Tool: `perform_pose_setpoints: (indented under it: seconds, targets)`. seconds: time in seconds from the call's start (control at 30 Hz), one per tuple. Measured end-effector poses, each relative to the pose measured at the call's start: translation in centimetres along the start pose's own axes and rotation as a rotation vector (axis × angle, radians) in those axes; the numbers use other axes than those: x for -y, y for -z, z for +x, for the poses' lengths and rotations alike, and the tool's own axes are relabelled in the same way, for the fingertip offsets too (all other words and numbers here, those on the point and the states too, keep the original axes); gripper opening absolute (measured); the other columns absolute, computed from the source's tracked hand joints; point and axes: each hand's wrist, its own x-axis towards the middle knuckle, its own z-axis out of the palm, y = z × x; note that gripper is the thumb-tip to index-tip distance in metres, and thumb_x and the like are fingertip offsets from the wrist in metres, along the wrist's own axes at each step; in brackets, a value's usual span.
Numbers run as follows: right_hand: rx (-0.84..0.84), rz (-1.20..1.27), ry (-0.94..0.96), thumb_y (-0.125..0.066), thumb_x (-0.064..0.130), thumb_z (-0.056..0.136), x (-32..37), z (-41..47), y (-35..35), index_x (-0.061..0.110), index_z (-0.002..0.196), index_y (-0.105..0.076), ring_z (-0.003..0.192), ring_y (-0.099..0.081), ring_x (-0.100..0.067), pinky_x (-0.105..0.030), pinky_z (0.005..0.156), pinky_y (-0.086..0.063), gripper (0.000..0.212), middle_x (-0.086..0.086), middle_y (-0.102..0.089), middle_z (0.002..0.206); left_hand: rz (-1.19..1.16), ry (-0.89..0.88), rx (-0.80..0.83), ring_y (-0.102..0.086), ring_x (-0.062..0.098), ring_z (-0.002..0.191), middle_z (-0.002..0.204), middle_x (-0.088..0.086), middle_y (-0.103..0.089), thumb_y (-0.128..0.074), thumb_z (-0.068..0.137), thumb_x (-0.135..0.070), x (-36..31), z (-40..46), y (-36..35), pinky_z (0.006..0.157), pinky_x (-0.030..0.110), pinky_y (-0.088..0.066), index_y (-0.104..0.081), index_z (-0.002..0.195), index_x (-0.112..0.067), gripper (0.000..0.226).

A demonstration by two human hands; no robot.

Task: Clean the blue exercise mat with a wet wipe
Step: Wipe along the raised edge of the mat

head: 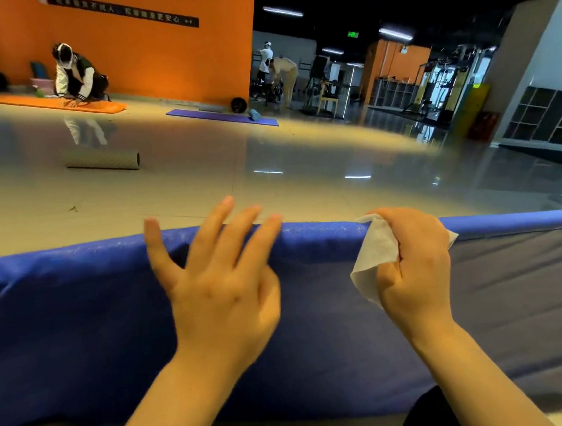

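Note:
The blue exercise mat (78, 328) spans the lower half of the view, its far edge running left to right. My left hand (217, 280) is over the mat near that far edge, fingers spread and straight. My right hand (414, 261) grips a crumpled white wet wipe (376, 255) at the mat's far edge, to the right of my left hand. Part of the wipe is hidden under my fingers.
Glossy gym floor (268, 166) lies beyond the mat. A rolled grey mat (103, 160) lies on it at the left. A purple mat (222, 117) and an orange mat (56, 104) with a kneeling person (76, 76) lie farther back. Shelving (551, 114) stands at the right.

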Motion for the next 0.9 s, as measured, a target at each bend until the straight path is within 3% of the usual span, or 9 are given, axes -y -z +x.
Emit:
perform_pose_setpoints:
  seconds: [0.1, 0.23, 0.3, 0.37, 0.5, 0.6, 0.73, 0.8, 0.9]
  targets:
    - [0.032, 0.021, 0.039, -0.042, 0.02, 0.095, 1.0, -0.8, 0.1, 0.012, 0.098, -0.069, 0.087, -0.055, -0.018, -0.032, 0.084, -0.037, 0.028, 0.004, -0.063, 0.095, -0.004, -0.084, 0.021, -0.054, 0.019, 0.116, 0.111, 0.001, -0.07, -0.062, 0.088, -0.034, -1.7, -0.4, -0.9, 0.117, 0.049, -0.007, -0.073, 0.114, -0.02, 0.031]
    - [0.187, -0.004, 0.164, -0.044, 0.024, 0.091, 0.0, -0.8, 2.0, 0.01, 0.108, -0.069, 0.097, -0.056, -0.018, -0.023, 0.092, -0.034, 0.033, -0.002, -0.067, 0.105, -0.037, -0.132, -0.071, -0.057, 0.015, 0.094, 0.092, -0.003, -0.072, -0.067, 0.092, -0.039, -0.9, 0.0, -1.1, 0.106, 0.036, -0.024, -0.076, 0.098, -0.02, 0.022]
    - [0.214, -0.07, 0.183, -0.043, 0.027, 0.09, -1.6, -0.7, 3.6, 0.007, 0.113, -0.069, 0.102, -0.057, -0.022, -0.023, 0.096, -0.034, 0.041, -0.007, -0.067, 0.11, -0.036, -0.149, -0.1, -0.057, 0.015, 0.092, 0.089, -0.004, -0.072, -0.067, 0.093, -0.04, -0.5, 0.2, -1.1, 0.102, 0.034, -0.025, -0.077, 0.095, -0.02, 0.022]
    - [0.17, -0.194, 0.158, -0.043, 0.018, 0.09, -4.6, -0.5, 5.3, 0.006, 0.116, -0.069, 0.103, -0.057, -0.024, -0.025, 0.104, -0.034, 0.038, -0.009, -0.066, 0.11, -0.045, -0.155, -0.111, -0.057, 0.015, 0.091, 0.088, -0.004, -0.072, -0.068, 0.093, -0.04, -0.3, 0.6, -1.1, 0.099, 0.034, -0.025, -0.077, 0.092, -0.02, 0.022]
    - [0.163, -0.468, 0.046, -0.042, 0.006, 0.087, -10.6, 0.9, 8.4, 0.003, 0.111, -0.066, 0.1, -0.055, -0.027, -0.024, 0.119, -0.016, 0.033, -0.013, -0.066, 0.104, -0.06, -0.14, -0.099, -0.057, 0.014, 0.09, 0.087, -0.004, -0.073, -0.069, 0.091, -0.04, -0.2, 1.2, -1.0, 0.095, 0.033, -0.024, -0.078, 0.091, -0.02, 0.022]
    - [0.163, -0.383, 0.01, -0.047, -0.008, 0.076, -10.3, 1.0, 9.2, 0.002, 0.115, -0.066, 0.111, -0.052, -0.025, -0.016, 0.116, -0.017, 0.044, -0.015, -0.066, 0.114, -0.056, -0.129, -0.077, -0.056, 0.014, 0.09, 0.088, -0.003, -0.073, -0.068, 0.09, -0.039, 0.0, 1.7, -1.0, 0.096, 0.03, -0.023, -0.078, 0.092, -0.019, 0.022]
    - [0.119, -0.144, -0.036, -0.038, 0.006, 0.088, -6.4, 0.0, 6.8, 0.009, 0.118, -0.066, 0.126, -0.046, -0.014, -0.022, 0.117, -0.018, 0.041, 0.002, -0.058, 0.125, -0.073, -0.077, -0.112, -0.056, 0.015, 0.089, 0.089, -0.002, -0.074, -0.067, 0.091, -0.036, -0.4, 2.2, -0.8, 0.102, 0.022, -0.017, -0.077, 0.093, -0.018, 0.021]
    - [0.074, -0.054, -0.075, -0.042, 0.003, 0.088, -5.1, 0.4, 5.4, 0.019, 0.114, -0.066, 0.125, -0.047, -0.011, -0.028, 0.117, -0.015, 0.039, 0.008, -0.06, 0.122, -0.073, -0.065, -0.145, -0.056, 0.016, 0.089, 0.088, -0.002, -0.074, -0.068, 0.092, -0.034, -0.3, 2.3, -0.6, 0.102, 0.026, -0.02, -0.077, 0.092, -0.017, 0.019]
    - [0.085, -0.04, -0.033, -0.051, 0.004, 0.082, -3.8, 1.8, 3.6, 0.021, 0.105, -0.071, 0.106, -0.061, -0.019, -0.046, 0.1, -0.037, 0.035, 0.006, -0.068, 0.11, -0.098, -0.024, -0.108, -0.062, 0.024, 0.087, 0.091, 0.001, -0.074, -0.064, 0.096, -0.037, 1.5, 2.8, -0.1, 0.094, 0.056, -0.043, -0.077, 0.095, -0.017, 0.024]
